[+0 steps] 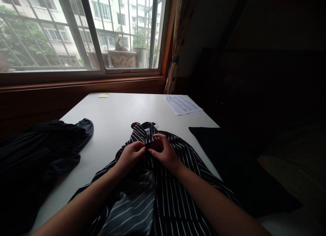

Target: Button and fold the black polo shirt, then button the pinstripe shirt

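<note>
A black shirt with white stripes (178, 181) lies spread on the white table, its collar pointing away from me and its front partly open. My left hand (131, 156) pinches the front edge just below the collar. On the other side of the opening, my right hand (165, 152) holds the shirt near the collar with thumb and fingers. The two hands almost meet at the placket. Whether a button sits between the fingertips is hidden. A brown rounded piece (134, 125) and a pale curved rim (156, 125) show beside the collar.
Dark clothing (38, 154) is heaped on the left of the white table (117, 110). A dark cloth (236, 161) hangs over the right edge. Printed sheets (182, 104) and a yellow sticky note (103, 95) lie towards the back. Beyond is a barred window (102, 29) with a curtain (175, 49).
</note>
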Motion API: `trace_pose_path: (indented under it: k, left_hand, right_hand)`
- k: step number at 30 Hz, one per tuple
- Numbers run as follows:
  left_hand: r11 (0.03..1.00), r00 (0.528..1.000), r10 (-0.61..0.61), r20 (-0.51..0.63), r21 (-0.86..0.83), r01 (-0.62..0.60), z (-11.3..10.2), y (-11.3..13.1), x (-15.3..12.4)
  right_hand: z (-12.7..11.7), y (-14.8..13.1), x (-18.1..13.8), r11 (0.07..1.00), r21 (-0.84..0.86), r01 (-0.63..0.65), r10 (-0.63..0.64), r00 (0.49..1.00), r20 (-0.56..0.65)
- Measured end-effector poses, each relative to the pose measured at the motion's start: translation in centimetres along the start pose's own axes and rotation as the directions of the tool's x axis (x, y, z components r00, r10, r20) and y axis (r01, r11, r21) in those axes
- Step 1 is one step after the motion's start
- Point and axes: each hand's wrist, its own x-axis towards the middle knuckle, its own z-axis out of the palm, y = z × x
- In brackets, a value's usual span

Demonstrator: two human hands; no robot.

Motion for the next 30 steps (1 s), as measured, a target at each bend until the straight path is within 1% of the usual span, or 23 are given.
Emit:
trace_pose_path:
  k: [4, 8, 12, 14, 16, 18, 21, 25, 30]
  left_hand:
    - [1.0, 1.0, 0.029, 0.003, -0.009, -0.029, -0.1, -0.1, 0.0]
    - [0.998, 0.998, 0.054, -0.012, 0.017, -0.054, -0.2, 0.0, 0.0]
    - [0.995, 0.997, 0.073, -0.035, 0.073, -0.07, -0.3, 0.2, -0.1]
    - [0.99, 0.994, 0.093, -0.053, 0.109, -0.086, -0.3, 0.1, 0.0]
    - [0.986, 0.992, 0.112, -0.065, 0.128, -0.103, -0.4, 0.1, 0.0]
    - [0.985, 0.99, 0.122, -0.067, 0.13, -0.113, -0.4, -0.1, 0.1]
    - [0.985, 0.99, 0.124, -0.063, 0.125, -0.116, -0.3, -0.2, 0.1]
    - [0.983, 0.99, 0.13, -0.063, 0.14, -0.12, -0.3, -0.2, 0.1]
    - [0.974, 0.984, 0.167, -0.063, 0.166, -0.154, -0.3, -0.4, 0.1]
  right_hand:
    - [0.2, 0.5, -0.1, 0.994, 0.102, -0.024, 0.029, 0.999, -0.046]
    - [0.2, 1.3, -0.1, 0.996, 0.023, -0.081, 0.083, 0.988, -0.128]
    - [-0.2, 1.3, 0.1, 0.996, -0.036, -0.085, 0.078, 0.981, -0.175]
    - [-0.5, 0.8, 0.1, 0.992, -0.091, -0.082, 0.068, 0.987, -0.144]
    - [-0.6, 0.3, 0.2, 0.988, -0.137, -0.071, 0.059, 0.994, -0.086]
    - [-0.7, -0.2, 0.2, 0.989, -0.138, -0.048, 0.043, 0.998, -0.043]
    - [-0.6, -0.6, 0.2, 0.993, -0.114, -0.014, 0.013, 1.0, -0.011]
    - [-0.5, -0.6, 0.2, 0.991, -0.133, 0.014, -0.015, 1.0, -0.008]
    - [-0.4, -0.5, 0.2, 0.982, -0.18, 0.05, -0.056, 0.998, -0.026]
